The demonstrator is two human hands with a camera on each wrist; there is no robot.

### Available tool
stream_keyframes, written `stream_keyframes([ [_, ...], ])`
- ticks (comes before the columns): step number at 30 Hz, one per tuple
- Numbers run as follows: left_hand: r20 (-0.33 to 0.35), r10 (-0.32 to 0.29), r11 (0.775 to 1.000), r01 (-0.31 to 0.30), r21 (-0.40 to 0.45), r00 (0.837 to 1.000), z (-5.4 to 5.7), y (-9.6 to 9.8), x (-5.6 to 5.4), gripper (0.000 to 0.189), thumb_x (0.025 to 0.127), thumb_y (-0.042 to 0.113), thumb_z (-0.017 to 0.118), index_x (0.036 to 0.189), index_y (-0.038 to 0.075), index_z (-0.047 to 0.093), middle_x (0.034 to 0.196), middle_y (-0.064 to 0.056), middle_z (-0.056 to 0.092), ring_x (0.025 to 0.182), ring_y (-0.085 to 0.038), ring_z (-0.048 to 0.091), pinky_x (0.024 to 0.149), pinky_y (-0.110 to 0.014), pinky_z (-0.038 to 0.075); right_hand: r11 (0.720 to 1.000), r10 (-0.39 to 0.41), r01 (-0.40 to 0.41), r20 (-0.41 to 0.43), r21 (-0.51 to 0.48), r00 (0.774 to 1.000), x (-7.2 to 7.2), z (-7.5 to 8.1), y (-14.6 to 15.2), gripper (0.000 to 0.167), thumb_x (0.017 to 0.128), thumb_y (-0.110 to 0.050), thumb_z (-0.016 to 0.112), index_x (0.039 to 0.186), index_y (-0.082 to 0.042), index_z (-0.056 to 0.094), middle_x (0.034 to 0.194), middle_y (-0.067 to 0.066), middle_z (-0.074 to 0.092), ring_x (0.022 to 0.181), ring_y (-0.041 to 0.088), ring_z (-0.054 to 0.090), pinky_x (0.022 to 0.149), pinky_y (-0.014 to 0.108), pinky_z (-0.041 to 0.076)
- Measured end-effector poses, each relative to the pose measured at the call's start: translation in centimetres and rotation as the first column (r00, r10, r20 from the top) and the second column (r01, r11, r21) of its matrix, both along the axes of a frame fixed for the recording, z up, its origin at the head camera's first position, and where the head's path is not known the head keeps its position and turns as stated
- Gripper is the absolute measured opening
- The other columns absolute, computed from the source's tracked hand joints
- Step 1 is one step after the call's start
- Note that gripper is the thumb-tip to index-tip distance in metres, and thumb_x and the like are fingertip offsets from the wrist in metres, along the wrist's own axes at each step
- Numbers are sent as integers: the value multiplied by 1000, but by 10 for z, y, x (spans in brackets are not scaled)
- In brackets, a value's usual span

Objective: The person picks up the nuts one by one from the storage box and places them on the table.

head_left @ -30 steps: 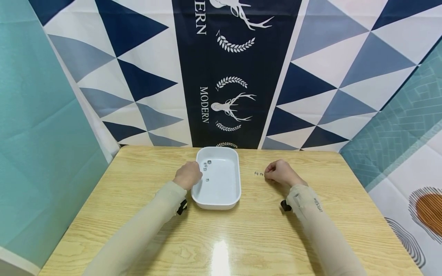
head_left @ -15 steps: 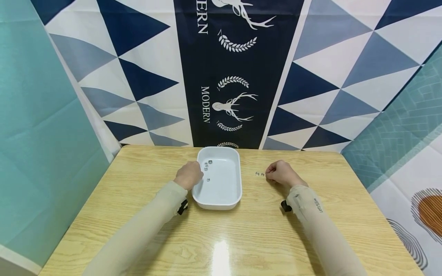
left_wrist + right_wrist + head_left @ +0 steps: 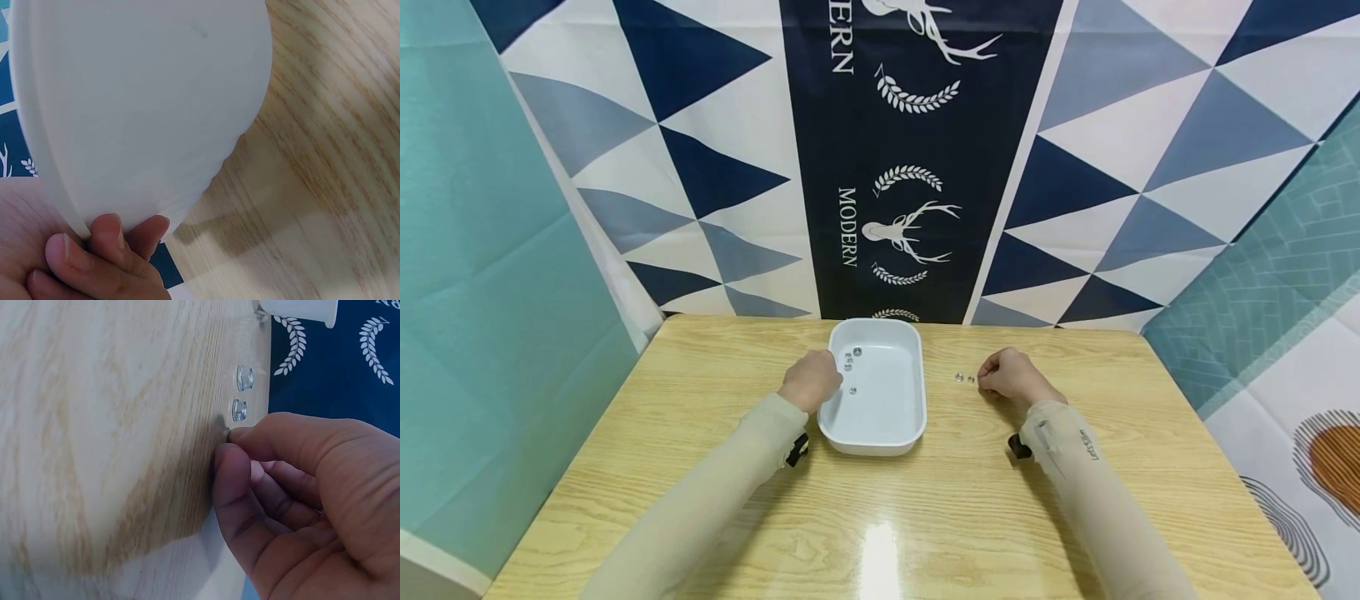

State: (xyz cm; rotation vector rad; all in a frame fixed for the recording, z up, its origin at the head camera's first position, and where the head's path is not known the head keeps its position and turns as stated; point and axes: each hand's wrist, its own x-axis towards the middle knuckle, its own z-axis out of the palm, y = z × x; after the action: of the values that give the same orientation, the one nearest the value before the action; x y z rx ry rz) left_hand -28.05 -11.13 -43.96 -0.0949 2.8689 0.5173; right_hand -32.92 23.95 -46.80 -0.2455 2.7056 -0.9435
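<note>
A white rectangular tray (image 3: 883, 408) stands on the table, with several small clear glass gems (image 3: 857, 352) inside along its left part. My left hand (image 3: 811, 381) grips the tray's left rim; in the left wrist view its curled fingertips (image 3: 112, 231) lie against the outer wall. To the right of the tray, my right hand (image 3: 1011, 375) is down at the tabletop. Its thumb and index finger pinch a small gem (image 3: 229, 434), mostly hidden by the fingertips. Just beyond them two faceted clear gems, a nearer one (image 3: 239, 410) and a farther one (image 3: 245, 378), lie in a row.
The light wood table (image 3: 775, 517) reaches back to a patterned cloth wall (image 3: 895, 167) right behind the tray. A teal cloth (image 3: 512, 292) hangs at the left, and another patterned cloth (image 3: 1285, 333) borders the right side.
</note>
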Motion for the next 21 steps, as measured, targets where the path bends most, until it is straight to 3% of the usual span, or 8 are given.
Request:
stream_keyframes([
  [11, -13, -14, 1000, 14, 9, 1000, 1, 1, 1, 28, 102, 15, 56, 117, -5, 68, 81, -10, 65, 63, -17, 64, 48, -25, 50, 999, 43, -41, -52, 28, 998, 0, 6, 8, 19, 97, -7, 57, 93, 1, 75, 74, 7, 71, 67, 16, 65, 72, 30, 53],
  [17, -7, -14, 1000, 14, 9, 1000, 2, 2, 1, 28, 102, 15, 56, 118, -5, 68, 81, -10, 65, 64, -17, 65, 48, -25, 51, 999, -14, 12, -35, -34, 999, 2, 9, 15, 24, 101, -12, 54, 108, 3, 71, 88, 12, 73, 76, 22, 68, 76, 34, 56],
  [21, 0, -7, 1000, 7, 3, 1000, 2, 1, 1, 29, 102, 16, 56, 120, -5, 67, 83, -10, 65, 65, -18, 65, 49, -25, 51, 998, -35, 31, -74, -49, 997, 1, 14, 15, 28, 100, -14, 54, 115, 5, 69, 90, 14, 73, 78, 24, 69, 79, 34, 54],
])
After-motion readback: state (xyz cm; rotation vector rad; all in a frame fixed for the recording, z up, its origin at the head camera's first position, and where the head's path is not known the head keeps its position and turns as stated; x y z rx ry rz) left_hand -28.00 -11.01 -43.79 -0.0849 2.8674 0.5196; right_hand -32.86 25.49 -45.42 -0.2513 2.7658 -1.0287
